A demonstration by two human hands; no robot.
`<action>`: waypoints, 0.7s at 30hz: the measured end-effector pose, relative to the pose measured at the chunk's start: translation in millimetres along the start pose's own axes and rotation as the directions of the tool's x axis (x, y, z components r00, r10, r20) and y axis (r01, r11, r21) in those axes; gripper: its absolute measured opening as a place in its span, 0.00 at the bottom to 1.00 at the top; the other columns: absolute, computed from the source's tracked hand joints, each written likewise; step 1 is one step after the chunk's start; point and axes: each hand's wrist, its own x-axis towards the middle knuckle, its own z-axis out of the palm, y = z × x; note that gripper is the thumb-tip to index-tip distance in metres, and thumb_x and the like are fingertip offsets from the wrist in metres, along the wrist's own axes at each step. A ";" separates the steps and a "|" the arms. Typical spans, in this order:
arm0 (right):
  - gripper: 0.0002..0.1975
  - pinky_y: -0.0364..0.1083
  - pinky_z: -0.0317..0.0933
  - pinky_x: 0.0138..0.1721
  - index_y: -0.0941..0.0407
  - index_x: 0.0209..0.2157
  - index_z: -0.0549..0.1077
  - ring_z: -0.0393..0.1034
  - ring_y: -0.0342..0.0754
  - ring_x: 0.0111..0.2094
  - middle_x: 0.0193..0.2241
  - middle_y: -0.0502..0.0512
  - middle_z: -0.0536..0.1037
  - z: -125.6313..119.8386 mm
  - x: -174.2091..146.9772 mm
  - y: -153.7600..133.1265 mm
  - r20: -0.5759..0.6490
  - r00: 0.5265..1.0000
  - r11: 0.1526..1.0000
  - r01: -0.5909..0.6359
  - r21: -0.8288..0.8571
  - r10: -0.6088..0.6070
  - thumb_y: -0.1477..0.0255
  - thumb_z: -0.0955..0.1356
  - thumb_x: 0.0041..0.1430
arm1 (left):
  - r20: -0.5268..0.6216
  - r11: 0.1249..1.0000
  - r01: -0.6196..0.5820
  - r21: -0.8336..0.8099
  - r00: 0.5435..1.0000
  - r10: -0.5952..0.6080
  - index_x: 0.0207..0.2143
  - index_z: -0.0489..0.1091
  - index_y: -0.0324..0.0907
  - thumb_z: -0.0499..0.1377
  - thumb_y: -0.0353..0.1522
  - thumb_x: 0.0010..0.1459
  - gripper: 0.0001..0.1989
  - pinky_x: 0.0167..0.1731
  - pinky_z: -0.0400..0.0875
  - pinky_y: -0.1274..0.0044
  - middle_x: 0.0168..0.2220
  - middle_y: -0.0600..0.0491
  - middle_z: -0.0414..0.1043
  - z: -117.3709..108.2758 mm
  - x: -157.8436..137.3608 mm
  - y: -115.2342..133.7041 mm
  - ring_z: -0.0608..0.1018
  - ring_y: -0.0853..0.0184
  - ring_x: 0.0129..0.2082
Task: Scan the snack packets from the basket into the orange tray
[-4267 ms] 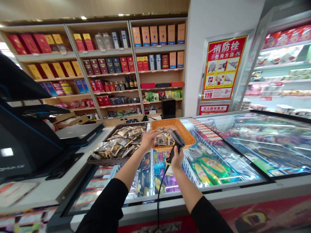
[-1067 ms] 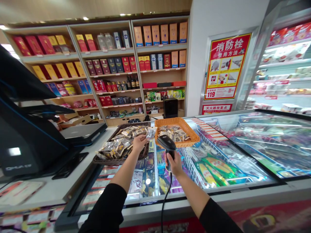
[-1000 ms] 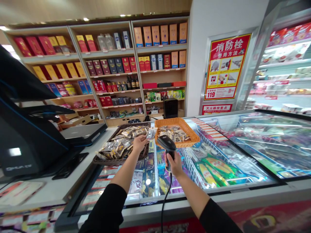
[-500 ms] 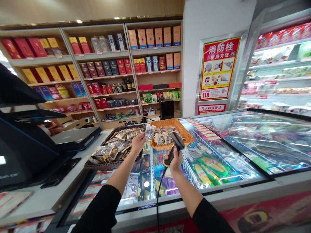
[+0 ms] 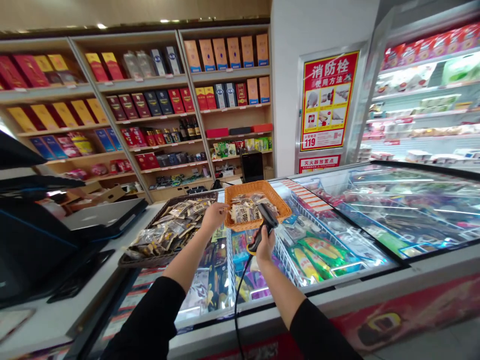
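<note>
My right hand (image 5: pixel 264 243) is wrapped round the grip of a black and yellow barcode scanner (image 5: pixel 267 217), its head tilted over the front of an orange wicker basket (image 5: pixel 284 209). A black cable (image 5: pixel 237 305) trails down from the scanner's handle. Inside the orange basket lie small clear packets (image 5: pixel 243 211) with pale printed labels. My left hand (image 5: pixel 215 216) is at the left rim of that basket, fingers slightly apart, with no packet visible in them. Left of it, a dark brown wicker basket (image 5: pixel 129 260) holds a heap of similar packets (image 5: pixel 168 232).
Both baskets rest on a glass-topped chest freezer (image 5: pixel 318 295) with packaged food inside. A black checkout machine (image 5: pixel 33 235) and a flat scale (image 5: pixel 107 215) stand on the left counter. Behind are shelves of boxed bottles (image 5: pixel 157 105) and a red fire hydrant poster (image 5: pixel 329 100).
The clear packet pinched in my left hand half a second ago is no longer seen there. That hand stays beside the orange basket. The whole view has shifted slightly; the scanner remains held.
</note>
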 end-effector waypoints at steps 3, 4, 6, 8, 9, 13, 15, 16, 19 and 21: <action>0.16 0.40 0.54 0.13 0.52 0.31 0.58 0.58 0.40 0.12 0.17 0.42 0.65 1.5 -6.4 5.9 0.100 0.995 0.998 -0.021 -0.064 0.027 0.55 0.65 0.56 | -0.028 0.922 0.257 0.290 0.965 -0.260 0.44 0.73 0.41 0.55 0.32 0.53 0.15 0.45 0.68 0.68 0.47 0.43 0.73 -34.6 -28.7 -48.0 0.75 0.55 0.46; 0.16 0.40 0.54 0.13 0.52 0.31 0.58 0.58 0.40 0.12 0.16 0.42 0.65 1.6 -8.5 7.5 0.127 0.991 0.996 -0.021 -0.083 0.032 0.55 0.65 0.56 | -0.062 0.856 0.343 0.387 0.936 -0.347 0.46 0.72 0.39 0.57 0.33 0.52 0.18 0.47 0.66 0.64 0.49 0.39 0.70 -41.3 -38.5 -61.5 0.73 0.51 0.49; 0.17 0.40 0.54 0.13 0.52 0.31 0.58 0.58 0.39 0.12 0.16 0.41 0.65 1.1 -11.9 10.0 0.178 0.983 0.993 -0.015 -0.116 0.036 0.54 0.65 0.56 | -0.149 0.730 0.474 0.492 0.872 -0.466 0.52 0.67 0.36 0.60 0.39 0.49 0.28 0.50 0.60 0.55 0.55 0.32 0.63 -46.4 -54.2 -81.6 0.64 0.41 0.57; 0.17 0.39 0.54 0.13 0.53 0.31 0.58 0.58 0.39 0.12 0.16 0.41 0.66 -0.4 -13.9 11.0 0.225 0.974 0.989 0.000 -0.149 0.034 0.54 0.65 0.55 | -0.188 0.654 0.557 0.512 0.816 -0.547 0.56 0.62 0.34 0.61 0.47 0.47 0.38 0.50 0.55 0.49 0.59 0.27 0.57 -43.5 -62.4 -91.5 0.54 0.36 0.61; 0.17 0.39 0.54 0.13 0.53 0.31 0.59 0.58 0.39 0.12 0.16 0.41 0.66 -1.3 -14.3 11.0 0.242 0.970 0.986 0.011 -0.167 0.030 0.54 0.65 0.55 | -0.185 0.644 0.570 0.510 0.804 -0.565 0.57 0.61 0.33 0.60 0.49 0.47 0.41 0.50 0.53 0.47 0.60 0.26 0.54 -40.6 -63.7 -92.8 0.51 0.35 0.62; 0.17 0.40 0.54 0.13 0.53 0.31 0.59 0.59 0.40 0.12 0.16 0.42 0.66 -4.1 -14.3 9.2 0.254 0.967 0.980 0.023 -0.199 0.029 0.55 0.65 0.56 | -0.065 0.763 0.455 0.459 0.874 -0.482 0.57 0.62 0.35 0.55 0.50 0.52 0.37 0.54 0.46 0.48 0.56 0.28 0.62 -32.6 -60.0 -85.5 0.59 0.40 0.60; 0.16 0.41 0.54 0.13 0.53 0.31 0.59 0.59 0.40 0.12 0.16 0.42 0.67 -4.3 -14.4 8.4 0.245 0.969 0.981 0.013 -0.194 0.035 0.55 0.65 0.56 | 0.029 0.845 0.384 0.372 0.905 -0.424 0.59 0.61 0.40 0.54 0.53 0.51 0.38 0.56 0.44 0.50 0.54 0.32 0.65 -32.4 -58.4 -81.2 0.64 0.43 0.57; 0.16 0.41 0.54 0.13 0.53 0.31 0.59 0.59 0.40 0.12 0.17 0.42 0.67 -4.3 -14.5 8.1 0.244 0.969 0.981 0.008 -0.195 0.041 0.55 0.65 0.56 | 0.066 0.871 0.367 0.327 0.910 -0.408 0.59 0.60 0.43 0.53 0.55 0.51 0.39 0.56 0.45 0.51 0.54 0.34 0.65 -32.7 -58.3 -80.0 0.65 0.44 0.57; 0.16 0.42 0.54 0.13 0.53 0.32 0.60 0.59 0.41 0.12 0.17 0.43 0.67 -4.5 -15.0 7.9 0.253 0.966 0.975 0.000 -0.223 0.058 0.55 0.65 0.56 | 0.088 0.895 0.368 0.251 0.912 -0.400 0.59 0.60 0.47 0.51 0.54 0.53 0.35 0.56 0.49 0.55 0.56 0.38 0.64 -33.1 -59.1 -80.9 0.64 0.47 0.58; 0.17 0.42 0.54 0.13 0.53 0.33 0.61 0.59 0.41 0.12 0.17 0.43 0.68 -5.0 -15.0 8.0 0.254 0.965 0.970 0.001 -0.245 0.063 0.54 0.65 0.56 | 0.039 0.885 0.408 0.225 0.903 -0.427 0.59 0.60 0.46 0.56 0.51 0.51 0.35 0.55 0.53 0.57 0.57 0.38 0.63 -33.0 -59.4 -84.4 0.64 0.48 0.58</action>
